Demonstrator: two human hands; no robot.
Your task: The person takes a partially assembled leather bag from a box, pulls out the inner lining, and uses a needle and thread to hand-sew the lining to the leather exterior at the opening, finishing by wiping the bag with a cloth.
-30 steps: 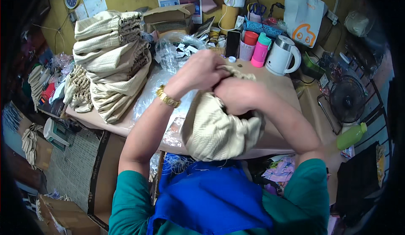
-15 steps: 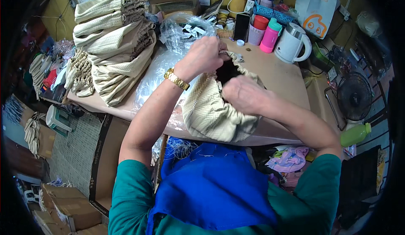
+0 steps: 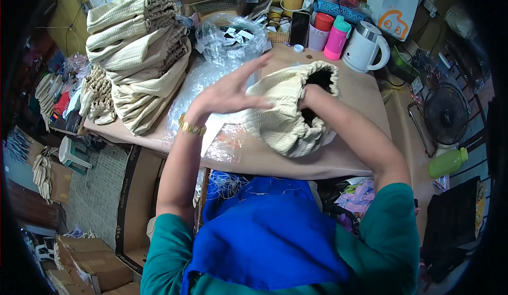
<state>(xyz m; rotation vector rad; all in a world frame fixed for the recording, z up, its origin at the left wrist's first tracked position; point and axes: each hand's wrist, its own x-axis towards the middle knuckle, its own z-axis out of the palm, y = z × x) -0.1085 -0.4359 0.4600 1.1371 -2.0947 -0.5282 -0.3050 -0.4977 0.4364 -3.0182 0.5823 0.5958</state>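
Observation:
A cream ribbed fabric cover (image 3: 283, 118) with a gathered elastic rim and a dark inside lies tilted on the table. My right hand (image 3: 313, 98) reaches into its opening, and the fingers are hidden by the cloth. At the cover's left side, my left hand (image 3: 233, 91) is raised with its fingers spread, holding nothing. A gold watch is on that wrist. Clear plastic bags (image 3: 182, 102) lie on the table beneath and left of this hand.
A tall stack of similar cream covers (image 3: 140, 62) stands at the left. Along the back are a plastic bag of white tags (image 3: 233, 38), a phone (image 3: 299, 28), a red cup (image 3: 324, 21), a pink bottle (image 3: 336, 41) and a white kettle (image 3: 364, 49). A fan (image 3: 444, 115) stands right.
My left hand has let go of the rim and opened, moving left. My right hand has gone inside the cover, whose opening now turns to the right.

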